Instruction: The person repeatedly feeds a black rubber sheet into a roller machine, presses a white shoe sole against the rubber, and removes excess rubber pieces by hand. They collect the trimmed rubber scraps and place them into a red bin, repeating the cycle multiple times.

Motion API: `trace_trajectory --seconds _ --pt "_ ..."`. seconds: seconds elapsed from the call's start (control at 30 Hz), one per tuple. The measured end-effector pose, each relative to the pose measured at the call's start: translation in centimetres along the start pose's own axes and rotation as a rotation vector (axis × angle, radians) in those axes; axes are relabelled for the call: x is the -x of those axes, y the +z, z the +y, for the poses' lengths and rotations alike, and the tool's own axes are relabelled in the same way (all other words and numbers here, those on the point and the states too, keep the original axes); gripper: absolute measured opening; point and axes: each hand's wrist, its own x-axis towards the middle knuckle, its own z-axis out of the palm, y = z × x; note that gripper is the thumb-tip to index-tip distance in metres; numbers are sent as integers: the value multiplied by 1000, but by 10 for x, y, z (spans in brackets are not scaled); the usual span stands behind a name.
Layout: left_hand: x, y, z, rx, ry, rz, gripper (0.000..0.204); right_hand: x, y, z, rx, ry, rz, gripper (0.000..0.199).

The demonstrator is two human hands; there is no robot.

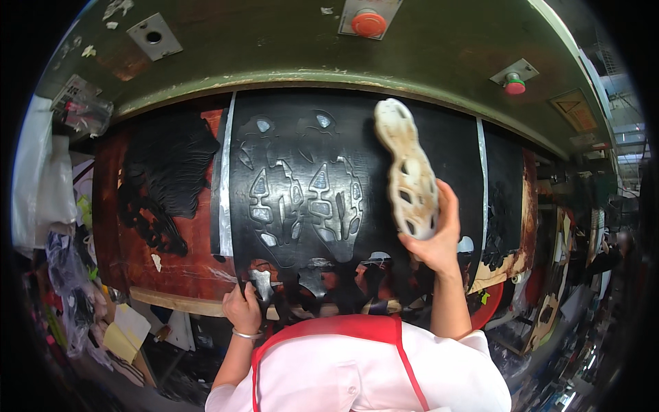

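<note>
A cream-white, sole-shaped cutting die (410, 168) with several openings is gripped near its lower end by my right hand (439, 237), tilted over the right part of a black sheet (357, 137). Several sole-shaped cut outlines (319, 199) mark the sheet's left half, side by side. At the sheet's near left corner, my left hand (242, 309) is closed, its fingers curled on the sheet's edge. Ragged, cut-out remains (371, 278) of the sheet hang along the near side.
Left of the sheet, a pile of black cut pieces (168, 165) lies on the red-brown board (199, 264). A green machine beam (261, 51) crosses the far side, carrying a red push button (368, 23) and another round button (514, 85). Clear plastic bags (51, 192) hang at far left.
</note>
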Motion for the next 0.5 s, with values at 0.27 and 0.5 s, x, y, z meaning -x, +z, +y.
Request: trace_trajectory --seconds 0.27,0.5 --pt "-47 10 12 -35 -2 55 24 -53 40 44 559 -257 13 113" --pt "-129 33 28 -80 -49 137 31 -172 -19 7 321 -232 489 95"
